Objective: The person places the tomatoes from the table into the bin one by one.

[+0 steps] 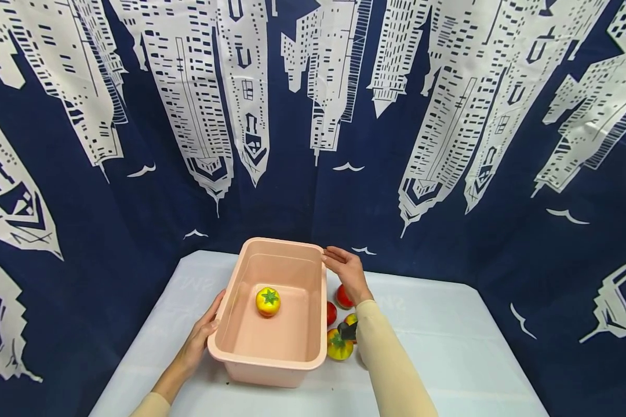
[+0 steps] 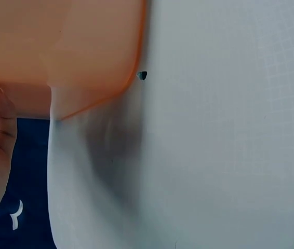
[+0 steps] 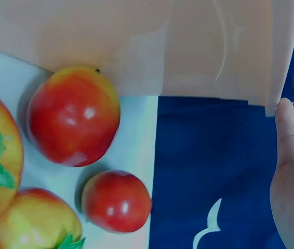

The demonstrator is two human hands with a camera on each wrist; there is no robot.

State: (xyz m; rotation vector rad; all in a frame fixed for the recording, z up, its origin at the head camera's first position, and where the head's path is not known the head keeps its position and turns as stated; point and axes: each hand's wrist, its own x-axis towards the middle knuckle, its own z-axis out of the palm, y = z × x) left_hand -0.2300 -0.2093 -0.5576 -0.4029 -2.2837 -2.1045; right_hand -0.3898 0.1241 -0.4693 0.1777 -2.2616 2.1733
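Observation:
A pink plastic bin (image 1: 279, 372) stands between both hands, with a yellow fruit with a green leafy top (image 1: 268, 302) lying inside. My left hand (image 1: 194, 346) holds the bin's left side at the rim; in the left wrist view its fingertips (image 2: 2, 101) meet the pink wall. At the far right corner, my right hand (image 1: 348, 272) grips the rim, its fingers reaching along the outside. Whether the bin's base rests fully on the table cannot be told.
Right of the bin, partly behind the right forearm, are a larger red fruit (image 3: 74, 116), a smaller red fruit (image 3: 117, 201) and yellow-orange fruits with green leaves (image 3: 35, 220). They sit on a white-covered table (image 1: 448, 359). A navy curtain with white buildings (image 1: 313, 197) hangs behind.

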